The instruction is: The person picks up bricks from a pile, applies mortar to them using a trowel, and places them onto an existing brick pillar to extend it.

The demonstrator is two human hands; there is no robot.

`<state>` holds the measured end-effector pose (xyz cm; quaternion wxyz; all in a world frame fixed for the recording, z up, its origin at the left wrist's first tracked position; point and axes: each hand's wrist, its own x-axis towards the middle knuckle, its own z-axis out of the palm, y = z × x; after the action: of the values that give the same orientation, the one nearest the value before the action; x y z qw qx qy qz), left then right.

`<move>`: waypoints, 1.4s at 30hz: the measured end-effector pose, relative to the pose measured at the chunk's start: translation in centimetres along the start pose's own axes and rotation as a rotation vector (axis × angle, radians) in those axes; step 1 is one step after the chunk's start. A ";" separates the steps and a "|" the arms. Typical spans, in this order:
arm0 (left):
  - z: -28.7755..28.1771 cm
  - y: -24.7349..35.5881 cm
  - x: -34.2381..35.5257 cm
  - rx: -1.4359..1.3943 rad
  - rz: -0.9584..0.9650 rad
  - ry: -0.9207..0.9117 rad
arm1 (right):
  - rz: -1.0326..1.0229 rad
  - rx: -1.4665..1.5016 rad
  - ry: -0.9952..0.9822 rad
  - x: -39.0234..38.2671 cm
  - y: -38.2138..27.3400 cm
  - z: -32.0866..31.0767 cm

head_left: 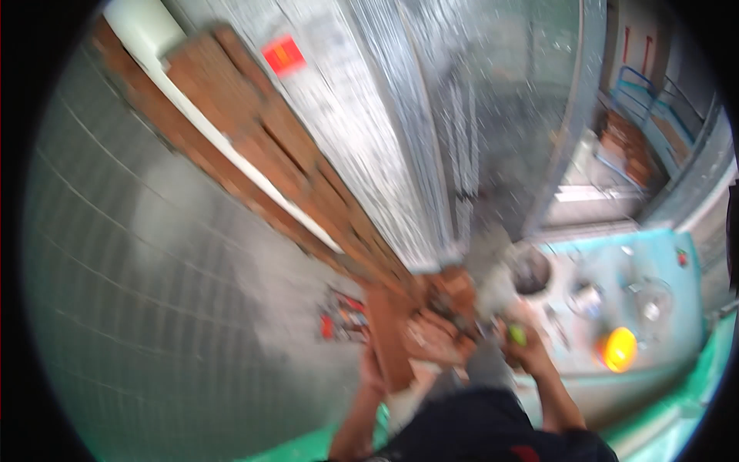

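My left hand (pixel 371 371) is closed along the left side of a long reddish-brown brick (pixel 390 339). Close to my right leg, my right hand (pixel 530 350) grips a tool with a bright green handle (pixel 517 335); motion blur hides its working end. Broken reddish-brown pieces (pixel 435 335) lie between the two hands, in front of my feet. Beyond them, a stack of long reddish-brown blocks (pixel 285 146) runs to the upper left, with a white pipe (pixel 231 146) along it.
On the right is a pale turquoise platform (pixel 662 254) with an orange-yellow round object (pixel 620 349), a dark round container (pixel 531 269) and a clear round dish (pixel 653 308). A red-and-black object (pixel 339 317) sits left of the brick. Grey metal framing (pixel 385 115) rises ahead.
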<state>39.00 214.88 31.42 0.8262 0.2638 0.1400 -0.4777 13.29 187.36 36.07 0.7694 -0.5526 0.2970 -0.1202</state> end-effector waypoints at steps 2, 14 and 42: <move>5.2 0.6 0.2 -0.135 -0.049 -0.119 | 0.008 0.094 -0.129 -1.1 -3.3 1.8; 17.1 2.2 -3.2 0.037 -0.006 -0.460 | -0.433 -0.180 -0.293 1.1 -10.4 8.6; 21.2 5.6 -0.3 0.124 0.155 -0.381 | -1.059 -1.436 0.260 1.4 -13.5 5.7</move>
<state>43.24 205.23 50.67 0.8542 0.2290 -0.0692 -0.4616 19.75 186.20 49.30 0.0434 -0.9466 0.0916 -0.3060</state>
